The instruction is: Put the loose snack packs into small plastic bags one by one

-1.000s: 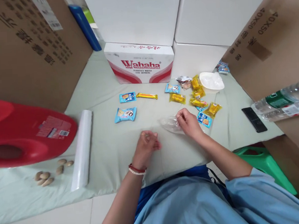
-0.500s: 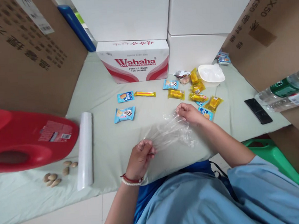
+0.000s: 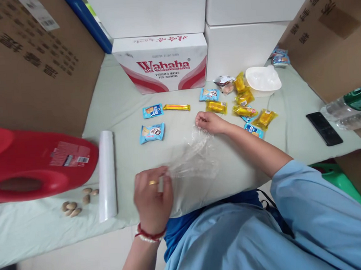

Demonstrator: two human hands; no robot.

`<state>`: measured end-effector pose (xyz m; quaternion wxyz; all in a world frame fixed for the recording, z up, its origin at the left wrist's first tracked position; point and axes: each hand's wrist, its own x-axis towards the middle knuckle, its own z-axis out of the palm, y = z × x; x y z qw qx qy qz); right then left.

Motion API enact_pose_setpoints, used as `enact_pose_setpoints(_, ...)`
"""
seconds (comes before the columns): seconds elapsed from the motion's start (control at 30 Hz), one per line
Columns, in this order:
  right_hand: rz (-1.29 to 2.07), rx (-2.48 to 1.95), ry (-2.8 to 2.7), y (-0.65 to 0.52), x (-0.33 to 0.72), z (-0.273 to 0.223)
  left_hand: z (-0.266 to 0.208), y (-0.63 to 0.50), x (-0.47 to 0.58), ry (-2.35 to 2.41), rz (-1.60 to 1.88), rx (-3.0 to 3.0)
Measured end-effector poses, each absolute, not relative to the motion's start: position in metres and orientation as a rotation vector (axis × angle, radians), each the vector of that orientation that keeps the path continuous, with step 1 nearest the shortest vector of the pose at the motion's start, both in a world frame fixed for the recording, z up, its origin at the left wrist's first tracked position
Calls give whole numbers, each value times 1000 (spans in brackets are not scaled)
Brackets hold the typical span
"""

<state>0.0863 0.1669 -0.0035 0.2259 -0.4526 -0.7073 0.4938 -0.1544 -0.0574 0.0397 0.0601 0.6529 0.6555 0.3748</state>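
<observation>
A crumpled sheet of clear plastic film (image 3: 197, 160) stretches between my two hands over the green cloth. Whether it is a bag or a flat sheet, I cannot tell. My right hand (image 3: 208, 122) is closed on its far upper end, just in front of a yellow-wrapped snack (image 3: 216, 107). At the near left end, my left hand (image 3: 153, 193) pinches the film between thumb and fingers, slightly blurred. Beyond the left hand lie a blue snack packet (image 3: 152, 133), another blue packet (image 3: 152, 111) and a thin yellow snack stick (image 3: 176, 107).
Left stand a white plastic roll (image 3: 106, 176), a red jug (image 3: 41, 162) and several brown nuts (image 3: 71, 209). A Wahaha box (image 3: 164, 66) closes the back. Right are several yellow packets (image 3: 265, 119), a white bowl (image 3: 263, 87), a phone (image 3: 324, 129) and plastic bottles (image 3: 350, 110).
My right hand has moved left and away from me with its end of the film. My left hand has shifted left and turned back-up, its fingers straighter. The view has tilted slightly.
</observation>
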Motion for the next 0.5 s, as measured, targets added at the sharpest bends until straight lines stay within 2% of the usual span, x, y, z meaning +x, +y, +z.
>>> enact_pose_setpoints(0.1, 1311, -1268, -1972, 169, 79, -5, 44, -45, -119, 1448, 932, 2385)
enact_pose_setpoints(0.17, 1188, -1293, -2009, 171, 83, -2, 34, -38, -105, 1255, 754, 2484)
enact_pose_setpoints(0.23, 979, -1322, -2010, 170, 95, 3, 19, -33, -103, 1296, 658, 2465)
enact_pose_setpoints(0.33, 766, -1368, -1857, 152, 122, 11, -5, -30, -116, 1550, 696, 2284)
enact_pose_setpoints(0.4, 907, -1468, -1707, 130, 138, 11, -16, -31, -125, 1659, 787, 2155)
enact_pose_setpoints(0.5, 1423, -1631, -1449, 91, 143, 1, -22, -34, -124, 1743, 936, 2023)
